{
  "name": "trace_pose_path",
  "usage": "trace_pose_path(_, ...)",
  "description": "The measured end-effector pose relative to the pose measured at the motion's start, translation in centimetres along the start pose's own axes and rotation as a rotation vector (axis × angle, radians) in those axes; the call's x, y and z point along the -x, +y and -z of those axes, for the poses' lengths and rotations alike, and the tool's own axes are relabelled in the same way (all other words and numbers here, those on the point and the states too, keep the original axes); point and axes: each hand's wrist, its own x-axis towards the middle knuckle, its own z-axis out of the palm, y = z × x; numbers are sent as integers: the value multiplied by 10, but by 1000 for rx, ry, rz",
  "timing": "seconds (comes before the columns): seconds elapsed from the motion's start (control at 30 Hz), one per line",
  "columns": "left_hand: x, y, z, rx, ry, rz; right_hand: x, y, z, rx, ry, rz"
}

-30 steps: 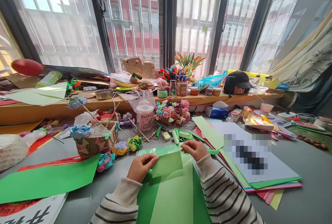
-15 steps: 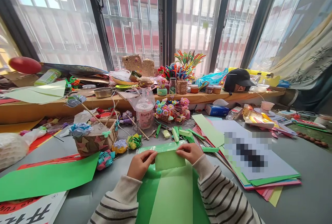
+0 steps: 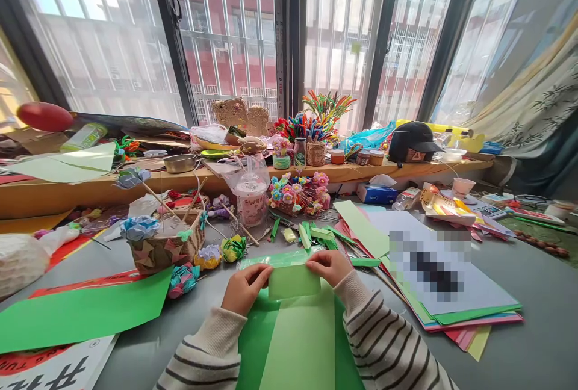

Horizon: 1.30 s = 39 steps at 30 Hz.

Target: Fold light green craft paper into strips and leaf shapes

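A small light-green paper strip [image 3: 294, 282] is stretched between my two hands. My left hand [image 3: 246, 286] pinches its upper left corner, and my right hand [image 3: 332, 266] pinches the upper right one. Beneath it lies a long light-green paper sheet [image 3: 303, 342] on top of darker green paper [image 3: 256, 348], running down toward me. Just beyond my fingers is a clear plastic sleeve [image 3: 275, 257]. Green paper scraps [image 3: 322, 233] are scattered past my right hand.
At left stands a basket [image 3: 167, 248] with folded paper flowers, near a green sheet [image 3: 85, 312]. A plastic cup [image 3: 251, 197] and fuzzy flowers [image 3: 300, 191] stand farther back. A stack of coloured paper [image 3: 487, 294] lies right. The wooden ledge [image 3: 217, 176] holds craft supplies and a black cap [image 3: 413, 140].
The light-green strip has tipped very slightly between my fingers. Both hands keep the same pinch and have hardly moved.
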Motion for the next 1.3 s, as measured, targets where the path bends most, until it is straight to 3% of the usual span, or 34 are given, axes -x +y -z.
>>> trace_pose_path(0.17, 0, 0, 1, 8, 3, -8, -3, 9, 6, -105, 33, -65)
trace_pose_path(0.37, -1, -4, 3, 37, 67, 12, -5, 8, 18, -195, 191, -87)
trace_pose_path(0.43, -1, -4, 2, 34, 39, 0, -4, 4, 17, -152, 165, -29)
trace_pose_path(0.57, -1, -2, 1, 66, 4, 7, -1, -4, 7, -17, -21, 20)
trace_pose_path(0.73, 0, 4, 0, 177, -31, 103, 0, -2, -2, -101, 92, -79)
trace_pose_path(0.87, 4, 9, -9, 253, -179, 183, -1, -2, -9, -355, 157, -185)
trace_pose_path(0.97, 5, 10, -14, 267, -220, 208, 1, -8, -14, -444, 136, -212)
trace_pose_path(1.13, 3, 9, -11, 283, -172, 188, 3, -13, -16, -396, 17, -235)
trace_pose_path(1.2, 2, 9, -10, 279, -170, 162, 4, -14, -15, -321, 9, -204)
trace_pose_path(1.3, 3, 8, -11, 259, -185, 126, 7, -15, -14, -128, 98, -13)
